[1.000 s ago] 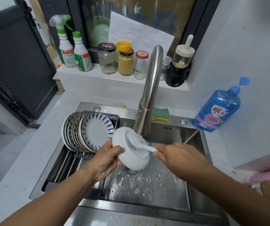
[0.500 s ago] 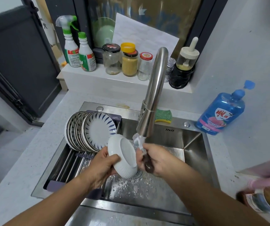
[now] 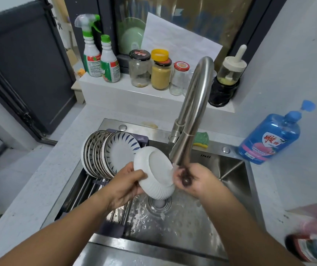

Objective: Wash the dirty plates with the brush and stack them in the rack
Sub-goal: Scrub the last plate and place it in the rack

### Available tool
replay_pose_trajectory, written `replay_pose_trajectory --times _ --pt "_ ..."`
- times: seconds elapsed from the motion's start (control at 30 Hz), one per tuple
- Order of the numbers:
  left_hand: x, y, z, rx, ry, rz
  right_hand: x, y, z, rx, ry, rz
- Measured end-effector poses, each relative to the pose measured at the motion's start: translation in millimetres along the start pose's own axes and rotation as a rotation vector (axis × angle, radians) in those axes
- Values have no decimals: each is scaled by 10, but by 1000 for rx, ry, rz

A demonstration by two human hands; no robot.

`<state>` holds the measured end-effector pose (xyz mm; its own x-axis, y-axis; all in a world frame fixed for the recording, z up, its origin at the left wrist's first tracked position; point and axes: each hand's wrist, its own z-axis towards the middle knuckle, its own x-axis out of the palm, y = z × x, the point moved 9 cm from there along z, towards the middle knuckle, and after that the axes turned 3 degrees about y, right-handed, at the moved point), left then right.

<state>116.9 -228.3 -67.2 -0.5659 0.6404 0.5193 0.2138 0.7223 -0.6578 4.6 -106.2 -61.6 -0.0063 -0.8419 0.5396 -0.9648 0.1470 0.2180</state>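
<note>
A: Chg?
B: White ribbed plate (image 3: 158, 169) flipped vs 1 s ago: base up, over drain (image 3: 160, 204), under steel tap (image 3: 194, 112). Rim gripped by L hand (image 3: 127, 182); dark-handled brush (image 3: 186, 179) gripped by R hand (image 3: 199, 182), at plate edge.
A: Impact?
B: Inside judged done; back next, then metal-bar rack (image 3: 85, 191).

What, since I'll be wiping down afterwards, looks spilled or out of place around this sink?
Two small things. A yellowish stain lies on the back rim of the sink, left of the faucet base. The blue soap bottle looks to have its cap flipped open. The plates stand neatly in the rack.
</note>
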Motion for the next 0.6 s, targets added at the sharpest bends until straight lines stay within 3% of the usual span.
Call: replay_pose_trajectory --times 0.1,0.17,0.27,0.33,0.43,0.6 --pt "-1 -72 10 -49 166 123 -355 141 -197 54 -57 -315" --pt "61 -100 -1 -75 301 381 -580 284 -296 21 -123 -468" --pt "278 3 -18 -77 475 817 -803 392 -348 -25 -173 -502" --pt "395 110 10 -64 493 961 -912 387 -340 -27 -196 -496" --pt "448 167 119 -41 364 882 -956 333 -323 -36 -208 -480" --pt "499 113 393 -86 105 403 -904 363 -358 -105 -201 -477"
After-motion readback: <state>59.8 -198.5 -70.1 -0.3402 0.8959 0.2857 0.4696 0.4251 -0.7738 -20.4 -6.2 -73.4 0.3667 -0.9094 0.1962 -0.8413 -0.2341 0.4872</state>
